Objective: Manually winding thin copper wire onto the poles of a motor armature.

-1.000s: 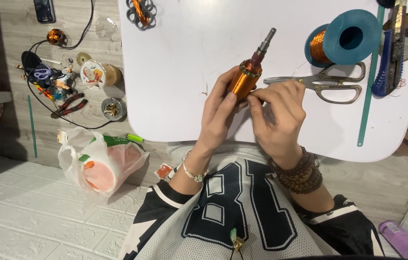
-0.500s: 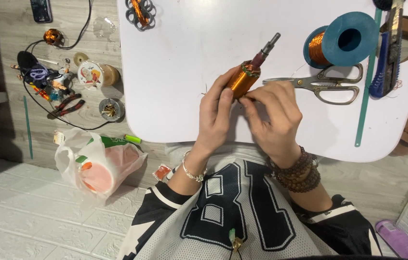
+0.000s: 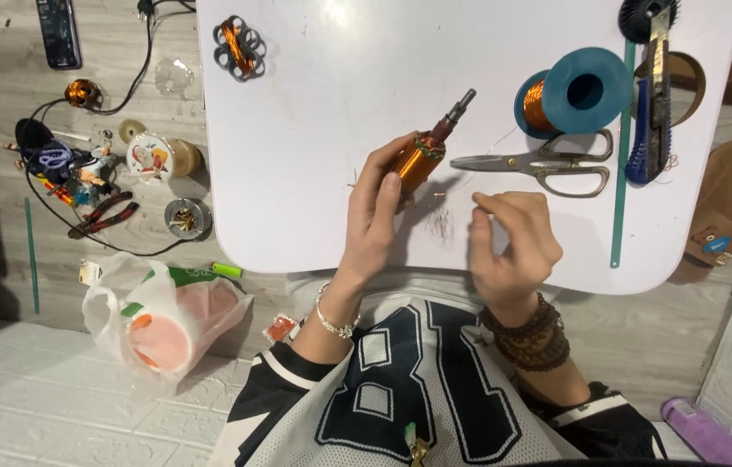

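My left hand (image 3: 376, 212) grips a copper-wound motor armature (image 3: 422, 152) with a dark metal shaft pointing up and right, held over a white table (image 3: 314, 112). My right hand (image 3: 513, 244) has come away to the right, thumb and forefinger pinched together; a thin wire seems to run from them, too fine to be sure. Metal scissors (image 3: 539, 164) lie just right of the armature. Behind them stands a blue spool of copper wire (image 3: 573, 93).
A blue utility knife (image 3: 653, 104) and a green strip (image 3: 621, 164) lie at the table's right. A small wound core (image 3: 239, 45) sits at the far left. On the floor: pliers (image 3: 102, 216), cables, small tins, a plastic bag (image 3: 158, 316), brown shoes (image 3: 725, 216).
My right hand has let go of the armature and pulled away to the right. My left hand still holds it, now tilted a little lower.
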